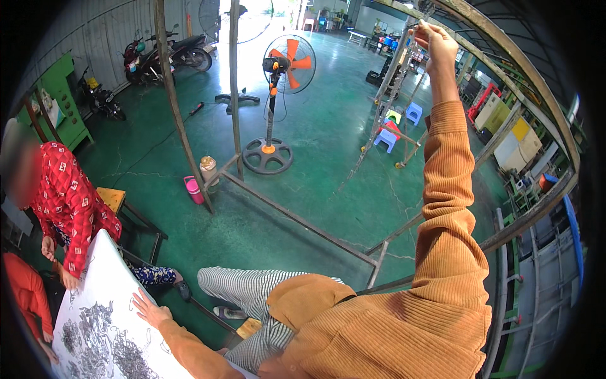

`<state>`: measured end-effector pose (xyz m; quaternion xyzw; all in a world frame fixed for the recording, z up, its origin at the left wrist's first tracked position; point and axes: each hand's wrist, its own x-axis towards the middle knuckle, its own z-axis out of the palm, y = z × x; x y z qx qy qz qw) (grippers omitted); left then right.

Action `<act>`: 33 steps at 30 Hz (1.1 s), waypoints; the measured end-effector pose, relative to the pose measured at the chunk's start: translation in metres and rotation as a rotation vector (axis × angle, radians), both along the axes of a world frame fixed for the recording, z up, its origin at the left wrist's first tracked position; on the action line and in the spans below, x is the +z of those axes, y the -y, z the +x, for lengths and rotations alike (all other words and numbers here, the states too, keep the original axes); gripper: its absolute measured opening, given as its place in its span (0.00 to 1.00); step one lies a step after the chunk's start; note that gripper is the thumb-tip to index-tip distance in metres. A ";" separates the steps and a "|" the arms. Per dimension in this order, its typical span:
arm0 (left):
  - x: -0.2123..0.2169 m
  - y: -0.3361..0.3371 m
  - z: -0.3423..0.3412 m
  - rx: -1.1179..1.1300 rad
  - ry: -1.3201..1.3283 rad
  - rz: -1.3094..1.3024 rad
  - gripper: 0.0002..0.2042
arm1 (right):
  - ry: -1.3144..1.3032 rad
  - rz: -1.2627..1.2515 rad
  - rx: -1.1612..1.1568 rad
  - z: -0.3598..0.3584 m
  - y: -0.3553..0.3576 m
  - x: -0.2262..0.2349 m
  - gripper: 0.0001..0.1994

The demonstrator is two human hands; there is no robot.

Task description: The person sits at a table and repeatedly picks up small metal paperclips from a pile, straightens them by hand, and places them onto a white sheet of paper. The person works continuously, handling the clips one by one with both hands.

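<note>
My left hand (150,309) lies on the white tabletop (104,265) at the lower left, its fingers spread and nothing in them. Beside it, heaps of small dark metal loops or clips (129,357) cover part of the surface, with a few loose ones near my fingertips. My right arm is stretched up. At the top of a metal frame (492,57) my right hand (437,43) has its thumb and fingers pinched together; what they hold is too small to name. A chain-like strand of metal pieces (379,120) hangs down near that hand.
At the left, a person in a red patterned shirt (72,189) handles pieces at the table, with another orange sleeve (28,290) nearby. A standing fan (270,107), a pink jug (194,189), small stools (386,136) and motorbikes (167,57) stand beyond the frame's lower bar (297,218).
</note>
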<state>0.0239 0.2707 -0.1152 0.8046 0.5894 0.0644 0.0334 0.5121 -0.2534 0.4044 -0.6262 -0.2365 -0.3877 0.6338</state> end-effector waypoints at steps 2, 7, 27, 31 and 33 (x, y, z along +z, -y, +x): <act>0.000 0.001 -0.004 0.002 0.007 0.000 0.52 | 0.005 0.040 0.037 0.040 0.029 0.014 0.07; 0.003 0.005 0.002 -0.005 0.023 0.009 0.52 | -0.016 0.108 0.062 0.072 0.043 0.045 0.08; -0.007 -0.004 -0.006 -0.014 0.014 0.045 0.52 | 0.206 0.024 -0.137 0.162 0.095 0.095 0.09; -0.007 -0.003 -0.004 -0.020 0.013 0.041 0.51 | 0.359 -0.092 -0.336 0.163 0.094 0.105 0.09; -0.006 -0.003 -0.006 -0.019 0.018 0.038 0.51 | 0.438 -0.140 -0.418 0.167 0.091 0.109 0.09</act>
